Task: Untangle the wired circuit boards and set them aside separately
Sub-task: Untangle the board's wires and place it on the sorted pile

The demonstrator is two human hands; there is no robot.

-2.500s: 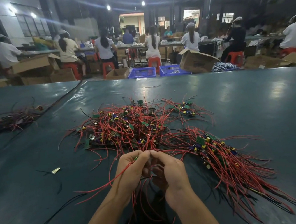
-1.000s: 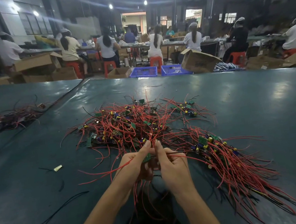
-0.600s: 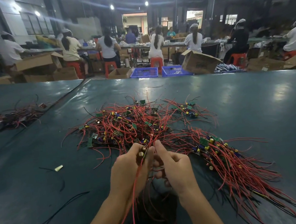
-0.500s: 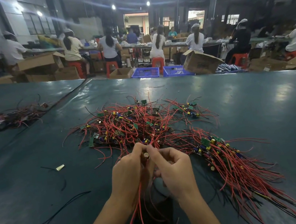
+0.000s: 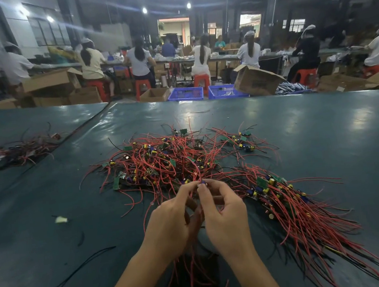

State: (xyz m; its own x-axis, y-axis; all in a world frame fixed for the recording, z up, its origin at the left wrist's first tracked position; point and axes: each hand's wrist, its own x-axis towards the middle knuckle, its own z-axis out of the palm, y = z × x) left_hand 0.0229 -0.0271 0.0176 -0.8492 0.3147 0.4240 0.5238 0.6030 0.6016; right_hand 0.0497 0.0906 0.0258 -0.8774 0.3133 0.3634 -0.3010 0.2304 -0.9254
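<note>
Worn on the head as the single wide-angle view, facing forward and down across a glossy dark-green tabletop (image 5: pixel 317 150). Close over the left hand (image 5: pixel 170 223) and right hand (image 5: pixel 227 218) at lower centre, with the tangled heap of red-wired green circuit boards (image 5: pixel 162 163) just beyond and seated workers (image 5: pixel 139 60) far off along the top.

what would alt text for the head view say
A person's left hand and right hand together pinch one wired circuit board above a dark green table. Beyond lies a tangled pile of red-wired boards; a neater bundle lies to the right.
</note>
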